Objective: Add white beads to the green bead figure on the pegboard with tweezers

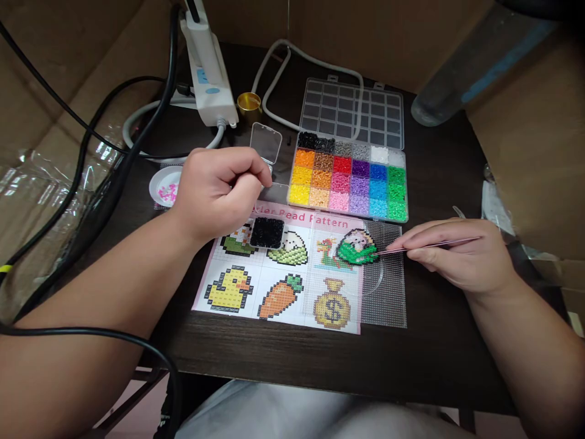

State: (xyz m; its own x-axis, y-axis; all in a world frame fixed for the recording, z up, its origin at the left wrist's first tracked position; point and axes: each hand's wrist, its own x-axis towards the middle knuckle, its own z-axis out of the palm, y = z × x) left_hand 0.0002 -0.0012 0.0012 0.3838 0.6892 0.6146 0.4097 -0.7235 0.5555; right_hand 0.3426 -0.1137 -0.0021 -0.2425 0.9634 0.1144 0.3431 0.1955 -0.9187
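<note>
the pattern sheet [278, 286] bears a pink heading ending in "bead pattern", its start hidden. a "$" sign marks its money bag drawing [332, 303].

A dark table [439, 164] sits between cardboard walls [388, 36]. At 11 o'clock lies a white power strip [208, 67], with a gold cap [249, 102] just beside it toward 12. A grey cord [301, 53] loops along the back edge. At 1 o'clock a bead organizer [406, 189] stands open, with sorted colours in its compartments and its clear lid [351, 113] flat behind it. A small white dish [154, 183] of pink beads rests at 10. Crinkled plastic wrap [31, 195] lies off the table at 9, a black cable [68, 331] at 8 and a grey roll [461, 73] at 2.
</note>
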